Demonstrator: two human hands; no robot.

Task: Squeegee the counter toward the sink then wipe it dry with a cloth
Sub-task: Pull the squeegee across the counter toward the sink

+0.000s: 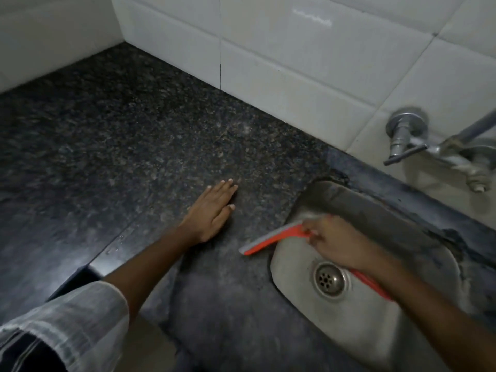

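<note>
My right hand (334, 244) is closed around the handle of an orange squeegee (271, 238). Its grey blade lies at the left rim of the steel sink (357, 326), half over the basin, and the handle's end sticks out under my wrist. My left hand (212, 210) rests flat on the dark speckled granite counter (134, 146), fingers together and pointing toward the wall, a short way left of the blade. No cloth is in view.
White tiled walls (295, 57) close the counter at the back and left. A metal tap (408, 135) juts from the wall above the sink's far side. The sink drain (328, 279) sits below my right wrist. The counter's front edge has a step near my left forearm.
</note>
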